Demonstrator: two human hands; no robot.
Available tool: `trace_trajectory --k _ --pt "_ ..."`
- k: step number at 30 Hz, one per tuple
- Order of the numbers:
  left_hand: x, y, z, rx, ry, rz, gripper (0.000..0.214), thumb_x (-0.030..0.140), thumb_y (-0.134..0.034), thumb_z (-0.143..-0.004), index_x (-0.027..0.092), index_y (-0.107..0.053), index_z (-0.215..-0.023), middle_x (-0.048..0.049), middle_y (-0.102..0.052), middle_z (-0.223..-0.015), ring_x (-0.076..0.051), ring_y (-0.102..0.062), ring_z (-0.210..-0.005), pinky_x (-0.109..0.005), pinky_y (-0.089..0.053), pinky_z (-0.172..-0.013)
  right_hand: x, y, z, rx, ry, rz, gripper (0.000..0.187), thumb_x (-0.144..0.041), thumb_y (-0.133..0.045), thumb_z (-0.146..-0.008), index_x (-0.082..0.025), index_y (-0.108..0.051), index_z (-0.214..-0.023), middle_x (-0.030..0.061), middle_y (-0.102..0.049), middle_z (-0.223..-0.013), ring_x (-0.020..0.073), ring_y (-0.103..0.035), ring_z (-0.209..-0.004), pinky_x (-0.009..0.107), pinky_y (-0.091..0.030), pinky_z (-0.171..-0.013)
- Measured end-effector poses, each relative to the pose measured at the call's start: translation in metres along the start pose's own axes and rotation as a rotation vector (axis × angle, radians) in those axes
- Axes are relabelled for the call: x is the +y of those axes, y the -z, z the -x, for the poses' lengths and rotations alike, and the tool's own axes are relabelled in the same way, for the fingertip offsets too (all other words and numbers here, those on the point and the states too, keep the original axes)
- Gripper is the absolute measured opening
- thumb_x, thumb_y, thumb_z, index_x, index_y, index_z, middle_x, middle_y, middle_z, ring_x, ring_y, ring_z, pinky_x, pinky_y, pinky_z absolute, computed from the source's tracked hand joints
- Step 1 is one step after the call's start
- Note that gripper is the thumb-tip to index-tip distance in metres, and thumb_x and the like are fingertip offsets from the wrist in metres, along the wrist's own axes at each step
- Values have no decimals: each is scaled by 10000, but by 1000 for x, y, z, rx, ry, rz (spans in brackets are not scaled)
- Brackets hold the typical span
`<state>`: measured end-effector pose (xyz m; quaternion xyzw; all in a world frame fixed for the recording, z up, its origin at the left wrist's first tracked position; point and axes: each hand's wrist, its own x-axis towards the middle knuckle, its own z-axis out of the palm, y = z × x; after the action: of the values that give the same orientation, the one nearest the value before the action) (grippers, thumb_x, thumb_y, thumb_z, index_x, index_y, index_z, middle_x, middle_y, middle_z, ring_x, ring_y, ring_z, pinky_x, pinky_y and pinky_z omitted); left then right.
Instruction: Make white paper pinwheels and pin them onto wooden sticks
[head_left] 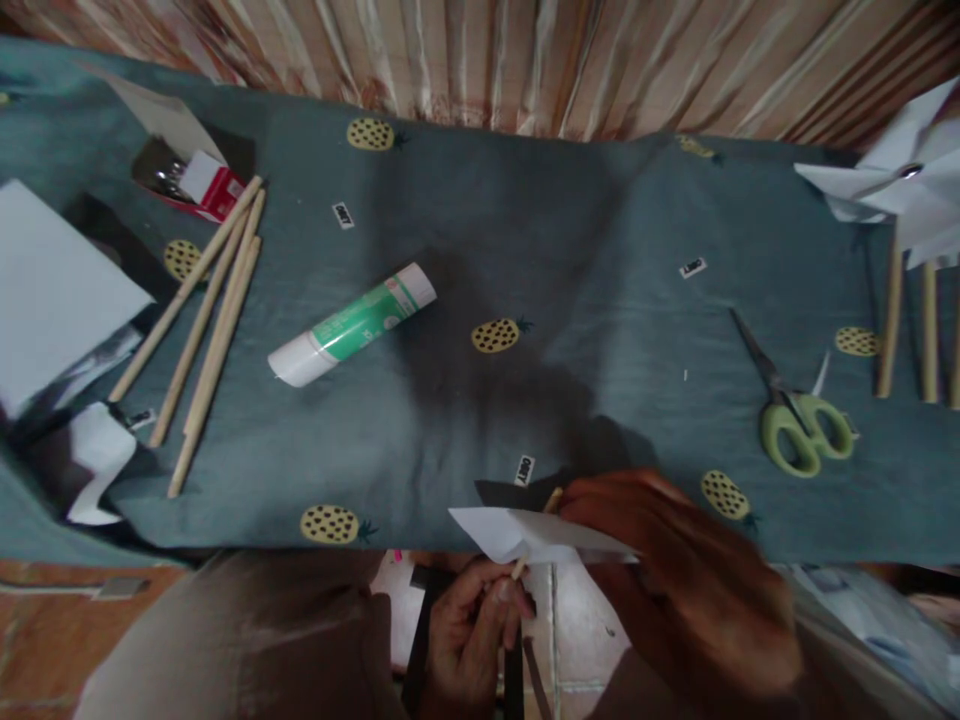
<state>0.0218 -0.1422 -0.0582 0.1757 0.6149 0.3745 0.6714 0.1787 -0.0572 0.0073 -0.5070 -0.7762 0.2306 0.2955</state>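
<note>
My left hand (480, 620) is closed, pinching the near end of a thin wooden stick (519, 568) at the table's front edge. A folded white paper pinwheel (517, 530) lies across the stick, and the stick's other end shows just beyond it. My right hand (675, 570), slightly blurred, is closed at the pinwheel's right side, its fingers curled by the far end of the stick. The right fingertips are partly hidden by the paper and by the hand itself.
A glue stick (352, 325) lies centre-left, beside several wooden sticks (217, 330) and an open red box (217, 192). White paper (60, 290) is at far left. Green-handled scissors (795, 420) lie right, near finished pinwheels (907, 175). A patterned cloth (600, 250) covers the table.
</note>
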Motion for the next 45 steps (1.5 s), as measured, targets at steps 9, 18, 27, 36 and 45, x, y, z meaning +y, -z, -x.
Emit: trace_trajectory --k 9,18,27,36,45 --pt "-7 11 -3 -164 -107 -27 362 483 -602 -907 153 -710 -805 25 -519 -549 -40 -369 -441 -186 -327 -489 -4 5 -18 -48 -401 -243 90 -223 -633 -884 -242 -700 -942 13 -733 -951 153 -679 -865 252 -521 -758" --pt "18 -1 -3 -197 -10 84 547 655 -758 -674 147 -653 -846 41 -577 -556 -24 -366 -341 -162 -217 -365 13 4 -35 -220 -607 -340 231 -377 -628 -795 -171 -730 -774 -5 -672 -663 138 -575 -618 242 -390 -570" --pt "24 -3 3 -234 -72 185 539 612 -809 -610 131 -631 -775 51 -567 -545 -17 -367 -329 -167 -229 -350 19 7 -60 -436 -505 26 256 -360 -652 -771 -126 -749 -809 11 -675 -716 138 -564 -682 230 -356 -596" --pt "29 -6 2 -276 -50 266 594 580 -873 -491 129 -603 -768 55 -546 -530 -24 -373 -331 -175 -195 -349 9 12 -85 -520 -522 69 122 -219 -720 -672 -118 -739 -739 -9 -645 -651 127 -549 -643 219 -339 -558" --pt "32 -6 6 -292 -39 270 611 567 -884 -457 131 -589 -768 55 -554 -543 -14 -377 -352 -165 -183 -375 6 12 -94 -621 -586 35 85 -151 -742 -700 -121 -665 -684 -59 -518 -510 78 -479 -507 190 -363 -485"
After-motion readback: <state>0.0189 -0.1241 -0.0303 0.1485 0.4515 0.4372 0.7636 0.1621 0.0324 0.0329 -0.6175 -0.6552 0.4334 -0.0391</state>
